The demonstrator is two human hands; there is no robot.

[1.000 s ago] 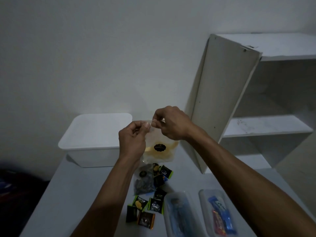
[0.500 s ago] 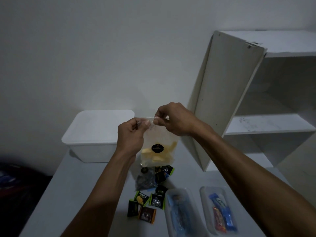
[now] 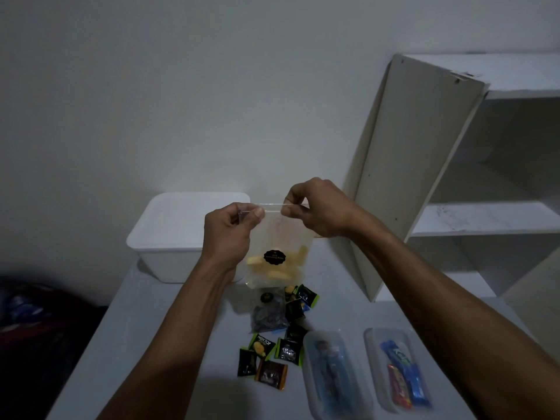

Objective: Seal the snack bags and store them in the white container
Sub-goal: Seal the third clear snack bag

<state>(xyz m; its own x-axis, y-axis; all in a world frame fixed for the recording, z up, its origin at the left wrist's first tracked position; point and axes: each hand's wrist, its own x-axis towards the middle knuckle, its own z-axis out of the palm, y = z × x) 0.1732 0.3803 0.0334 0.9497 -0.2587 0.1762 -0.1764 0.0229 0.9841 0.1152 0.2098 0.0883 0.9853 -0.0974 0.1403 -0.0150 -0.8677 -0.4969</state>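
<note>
1. The left hand [image 3: 231, 234] pinched the left end of the top edge of a clear snack bag [image 3: 277, 256], thumb against forefinger, closed on the plastic.
2. The right hand [image 3: 318, 207] gripped the same edge at its right end, so the strip was stretched level between the two.
3. The bag hung in the air above the table [image 3: 157, 328], with yellow pieces (what snack, I could not tell) gathered at its bottom behind a dark round label.
4. The white container [image 3: 181, 231] stood on the table behind the left hand, at the wall, its lid on.
5. Below the bag lay a second clear bag [image 3: 268, 316] with dark contents and a scatter of small wrapped snacks [image 3: 263, 356].
6. Two clear trays [image 3: 397, 371] with packets sat nearer on the right, before a white shelf unit [image 3: 424, 177].
</note>
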